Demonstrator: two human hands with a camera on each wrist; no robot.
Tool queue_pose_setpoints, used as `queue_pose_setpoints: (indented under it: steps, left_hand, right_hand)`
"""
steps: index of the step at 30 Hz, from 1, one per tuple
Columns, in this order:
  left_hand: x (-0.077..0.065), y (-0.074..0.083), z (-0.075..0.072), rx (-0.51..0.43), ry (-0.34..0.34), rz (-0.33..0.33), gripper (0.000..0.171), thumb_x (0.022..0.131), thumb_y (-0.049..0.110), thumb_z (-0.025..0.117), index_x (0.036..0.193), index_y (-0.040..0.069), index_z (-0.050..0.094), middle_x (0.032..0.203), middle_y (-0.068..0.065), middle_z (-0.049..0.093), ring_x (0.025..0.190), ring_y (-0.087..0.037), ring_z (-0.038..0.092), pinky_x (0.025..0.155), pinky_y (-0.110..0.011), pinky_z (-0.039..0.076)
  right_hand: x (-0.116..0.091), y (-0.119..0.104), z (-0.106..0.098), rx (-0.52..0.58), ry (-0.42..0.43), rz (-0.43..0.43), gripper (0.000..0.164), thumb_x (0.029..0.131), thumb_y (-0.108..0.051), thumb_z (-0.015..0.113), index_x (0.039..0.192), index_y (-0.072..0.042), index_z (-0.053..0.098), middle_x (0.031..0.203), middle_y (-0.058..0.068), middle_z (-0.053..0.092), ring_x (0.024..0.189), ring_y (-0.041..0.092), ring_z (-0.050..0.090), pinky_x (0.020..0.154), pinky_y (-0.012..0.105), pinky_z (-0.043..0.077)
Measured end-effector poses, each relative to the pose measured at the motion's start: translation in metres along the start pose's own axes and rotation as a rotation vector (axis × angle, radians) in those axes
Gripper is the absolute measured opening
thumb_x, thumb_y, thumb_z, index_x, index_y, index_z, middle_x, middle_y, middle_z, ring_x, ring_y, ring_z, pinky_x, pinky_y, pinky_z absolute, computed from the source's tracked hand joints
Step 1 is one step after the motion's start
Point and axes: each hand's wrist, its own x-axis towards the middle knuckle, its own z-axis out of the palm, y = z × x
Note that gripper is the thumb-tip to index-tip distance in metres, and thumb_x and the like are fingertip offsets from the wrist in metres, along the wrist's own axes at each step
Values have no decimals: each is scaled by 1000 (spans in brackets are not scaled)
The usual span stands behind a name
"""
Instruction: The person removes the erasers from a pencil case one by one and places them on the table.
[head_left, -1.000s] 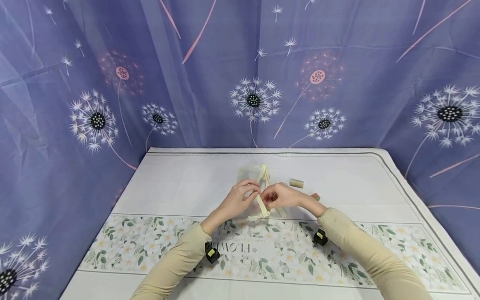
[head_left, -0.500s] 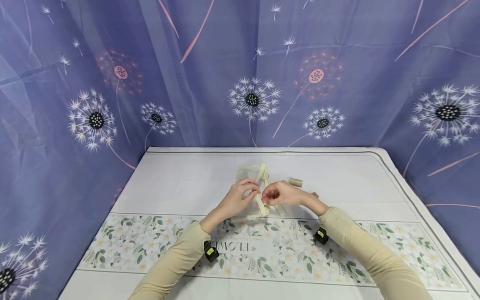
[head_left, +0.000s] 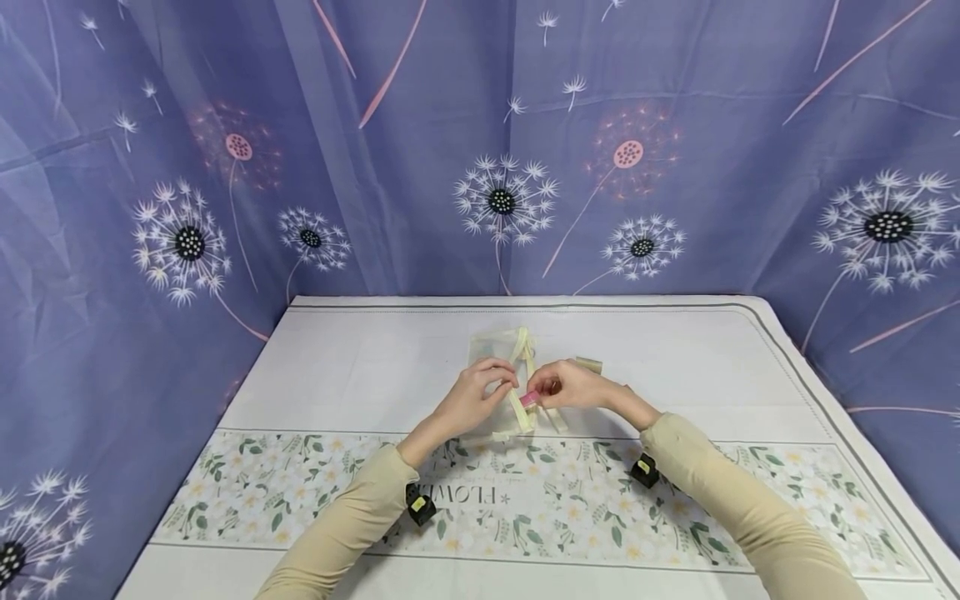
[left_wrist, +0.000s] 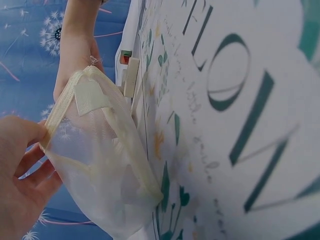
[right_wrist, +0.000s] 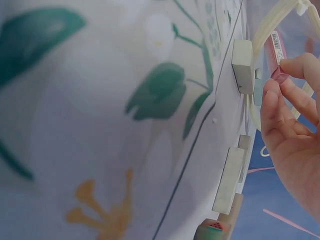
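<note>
A see-through mesh pouch (left_wrist: 110,150) with cream zipper edging is held up off the table by my left hand (head_left: 480,395). In the left wrist view, that hand (left_wrist: 25,170) pinches the edging at the pouch's mouth. My right hand (head_left: 573,387) is right at the mouth and pinches a small pink item (head_left: 529,399). The right wrist view shows the pink item (right_wrist: 276,52) as narrow, with a white barcode label, its lower end between thumb and fingertips of the right hand (right_wrist: 295,115). Pale shapes show faintly through the mesh.
Cream blocks (right_wrist: 230,180) lie on the table to the right of the pouch, one (right_wrist: 243,65) close by it. A watermelon-patterned piece (right_wrist: 212,230) is farther right. A brownish cylinder (head_left: 588,365) lies behind the right hand. A patterned curtain (head_left: 420,150) hangs behind.
The pink item, hardly visible a second ago, now shows clearly between the right fingertips at the pouch's mouth. The left hand keeps its hold on the edging.
</note>
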Motion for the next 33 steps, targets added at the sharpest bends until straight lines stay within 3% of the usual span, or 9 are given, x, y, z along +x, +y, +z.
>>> queue_pose_setpoints:
  steps: [5,13,23,33]
  left_hand:
    - [-1,0,1,-12,-9,-2,13,96,8,59,96,6,71,116,-13,64,112,-24,59,94,-35,54]
    - [0,-1,2,-16,-14,6,14,97,9,58,96,4,72,115,-15,65,111,-24,60,92,-35,54]
    - [1,-1,3,1,1,12,13,96,9,59,97,7,72,114,-11,65,109,-22,61,91,-33,55]
    - [1,-1,2,15,-9,10,13,96,9,59,97,7,72,115,-12,65,110,-23,61,92,-33,55]
  right_hand:
    - [-2,0,0,-4,16,7,17,85,-4,65,98,-13,72,81,-2,69,69,6,59,62,21,52]
    - [-4,-2,-3,19,56,39,17,85,0,65,99,-5,72,85,8,70,72,14,60,65,23,53]
    - [-6,6,-6,27,74,12,18,84,-2,64,99,-11,72,81,0,69,71,8,60,66,22,55]
    - [-8,7,-7,15,79,62,20,83,7,61,102,2,68,85,15,70,74,16,61,69,25,55]
